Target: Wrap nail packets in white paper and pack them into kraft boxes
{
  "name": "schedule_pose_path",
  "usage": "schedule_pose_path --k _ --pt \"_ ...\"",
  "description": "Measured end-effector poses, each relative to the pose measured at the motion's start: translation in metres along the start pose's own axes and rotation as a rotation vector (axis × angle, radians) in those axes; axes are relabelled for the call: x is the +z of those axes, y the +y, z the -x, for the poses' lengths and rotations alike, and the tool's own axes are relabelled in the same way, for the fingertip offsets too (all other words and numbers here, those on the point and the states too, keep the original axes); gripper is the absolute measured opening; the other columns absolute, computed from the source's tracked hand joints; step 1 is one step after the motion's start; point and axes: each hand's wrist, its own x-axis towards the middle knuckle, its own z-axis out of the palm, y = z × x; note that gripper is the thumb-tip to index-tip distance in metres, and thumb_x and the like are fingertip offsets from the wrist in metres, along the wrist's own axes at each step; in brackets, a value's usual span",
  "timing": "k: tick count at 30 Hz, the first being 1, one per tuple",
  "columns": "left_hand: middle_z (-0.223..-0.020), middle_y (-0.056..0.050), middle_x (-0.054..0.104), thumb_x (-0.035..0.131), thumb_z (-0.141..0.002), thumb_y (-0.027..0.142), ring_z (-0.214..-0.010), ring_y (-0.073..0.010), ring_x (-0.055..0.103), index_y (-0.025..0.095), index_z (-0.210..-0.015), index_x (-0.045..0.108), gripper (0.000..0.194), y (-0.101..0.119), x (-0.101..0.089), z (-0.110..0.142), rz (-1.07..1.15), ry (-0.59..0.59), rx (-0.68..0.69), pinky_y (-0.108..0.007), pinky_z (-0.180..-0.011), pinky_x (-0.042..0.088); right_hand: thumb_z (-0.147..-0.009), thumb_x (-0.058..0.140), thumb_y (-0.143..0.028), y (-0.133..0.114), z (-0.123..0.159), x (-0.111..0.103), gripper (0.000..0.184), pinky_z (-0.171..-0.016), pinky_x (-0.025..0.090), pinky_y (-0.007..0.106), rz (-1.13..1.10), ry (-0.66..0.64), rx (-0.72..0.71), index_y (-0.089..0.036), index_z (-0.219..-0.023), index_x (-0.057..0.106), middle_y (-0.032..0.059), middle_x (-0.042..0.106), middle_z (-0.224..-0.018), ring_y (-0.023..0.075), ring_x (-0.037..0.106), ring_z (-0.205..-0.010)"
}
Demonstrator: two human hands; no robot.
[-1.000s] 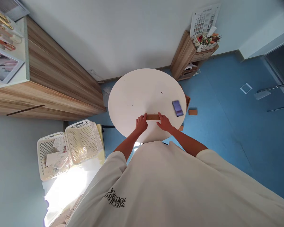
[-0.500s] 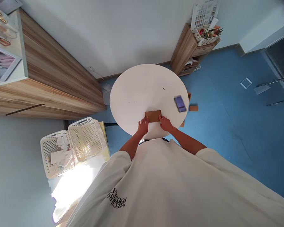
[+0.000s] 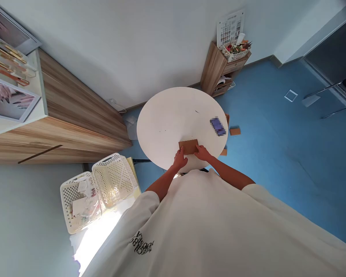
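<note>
A flat brown cardboard box (image 3: 188, 146) lies near the front edge of the round white table (image 3: 167, 123), turned slightly. My left hand (image 3: 180, 159) grips its near left corner, and my right hand (image 3: 202, 153) holds its near right corner. A pixel-blurred purple object (image 3: 218, 126), perhaps a phone, rests on the tabletop to the right of the box, apart from both hands.
Small cardboard pieces (image 3: 234, 131) lie on the blue floor right of the table. A long wooden cabinet (image 3: 75, 123) runs along the left. Two white perforated baskets (image 3: 113, 179) stand at lower left, and a small wooden shelf unit (image 3: 213, 69) stands behind the table.
The box has gone from a thin edge-on strip to showing its broad flat face, and it has shifted slightly toward me and turned. My hands stay on it. The camera view has shifted.
</note>
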Motion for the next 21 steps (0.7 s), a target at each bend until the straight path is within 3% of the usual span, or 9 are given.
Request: schedule_pose_path --k 5,10,15,21 --pt "-0.167 -0.017 0.04 0.057 -0.091 0.026 -0.149 -0.0325 0.046 0.023 -0.17 0.021 0.087 0.007 -0.005 0.005 0.036 0.042 0.045 -0.045 -0.119 0.04 -0.1 0.058 -0.039 0.005 0.009 -0.004 0.067 -0.113 0.045 0.042 -0.13 0.065 0.001 -0.021 -0.163 0.041 0.0173 0.049 -0.158 0.0311 0.05 -0.143" --pt "-0.169 -0.016 0.038 0.058 -0.092 0.024 -0.152 -0.0321 0.043 0.024 -0.17 0.022 0.086 0.031 -0.007 0.0 0.078 0.083 0.081 -0.047 -0.121 0.039 -0.101 0.057 -0.039 0.023 0.01 -0.023 0.063 -0.115 0.044 0.043 -0.183 0.144 -0.027 -0.023 -0.161 0.044 0.0159 0.046 -0.161 0.0308 0.048 -0.143" --pt "-0.167 -0.016 0.039 0.06 -0.09 0.022 -0.152 -0.0335 0.042 0.025 -0.168 0.025 0.085 0.076 -0.002 -0.016 0.149 0.104 0.135 -0.052 -0.124 0.036 -0.098 0.056 -0.039 0.061 0.005 -0.046 0.065 -0.118 0.042 0.05 -0.291 0.237 -0.061 -0.026 -0.161 0.047 0.0137 0.048 -0.16 0.0343 0.045 -0.145" --pt "-0.169 -0.016 0.036 0.064 -0.087 0.023 -0.155 -0.0354 0.039 0.025 -0.167 0.029 0.087 0.148 0.015 -0.054 0.179 0.124 0.178 -0.055 -0.126 0.034 -0.095 0.058 -0.045 0.128 -0.012 -0.09 0.063 -0.121 0.039 0.056 -0.418 0.353 -0.095 -0.026 -0.155 0.053 0.0134 0.048 -0.16 0.0388 0.041 -0.148"
